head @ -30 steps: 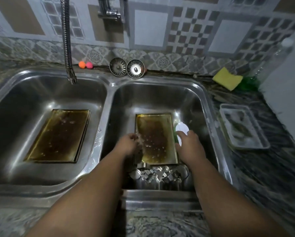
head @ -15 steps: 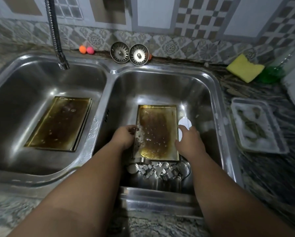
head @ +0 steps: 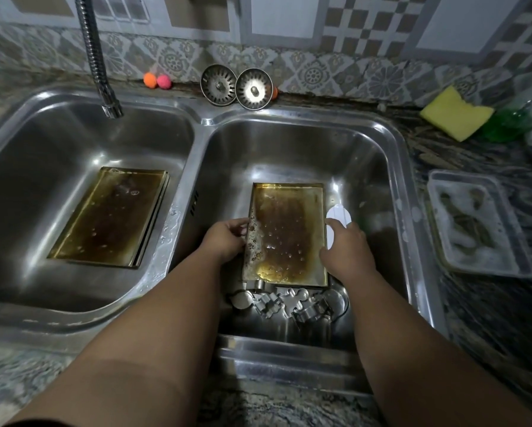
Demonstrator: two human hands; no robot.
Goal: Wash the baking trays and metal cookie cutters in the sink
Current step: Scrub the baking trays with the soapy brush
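Left hand (head: 227, 238) pinches the left rim of the greasy baking tray (head: 289, 229) lying between the hands; right hand (head: 346, 246) grips a white tool (head: 337, 214) at its right rim. Sudsy metal may slip, dropping onto the cookie cutters (head: 289, 300) by the wrists.

A brown-stained rectangular metal baking tray (head: 286, 232) lies in the right basin of the stainless-steel double sink (head: 394, 186), with suds along its left side. The left hand (head: 227, 238) grips its left rim. The right hand (head: 344, 245), holding a white plastic piece (head: 337, 214), touches its right rim. A second stained rectangular tray (head: 110, 217) lies flat in the left basin. At the first tray's near edge sit heaped silver metal cookie cutters (head: 289, 300).
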